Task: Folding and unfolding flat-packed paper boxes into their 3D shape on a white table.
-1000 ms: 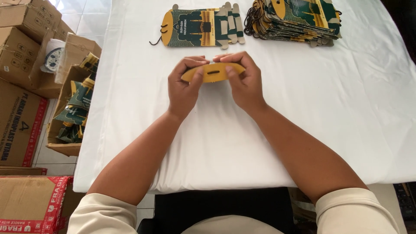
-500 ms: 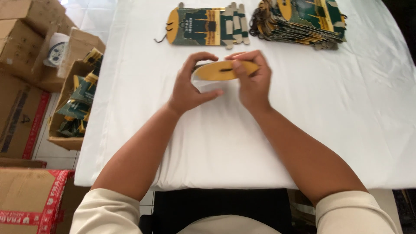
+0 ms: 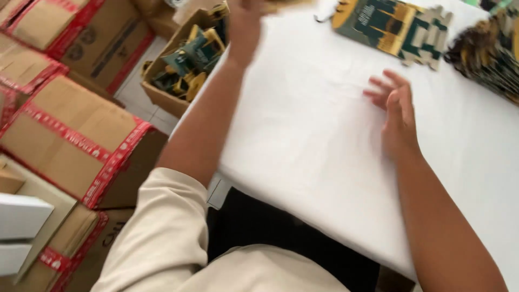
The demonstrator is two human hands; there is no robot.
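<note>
My left hand (image 3: 244, 26) is raised at the top edge, beside the open carton on the floor, and grips a folded yellow cardboard piece (image 3: 284, 4) that is blurred and mostly cut off by the frame. My right hand (image 3: 393, 111) rests over the white table (image 3: 303, 140) with its fingers spread and nothing in it. Just beyond that hand lies a flat green-and-yellow die-cut cardboard blank (image 3: 394, 28). A stack of the same blanks (image 3: 489, 51) sits at the far right.
An open brown carton (image 3: 186, 62) with several folded green-and-yellow pieces stands on the floor left of the table. Large brown cartons with red tape (image 3: 75, 132) crowd the left side. A white box (image 3: 21, 216) shows at the lower left.
The right hand has let go of the folded piece and opened. The left hand has carried the piece up and to the left, toward the open carton. The view has swung to the left.
</note>
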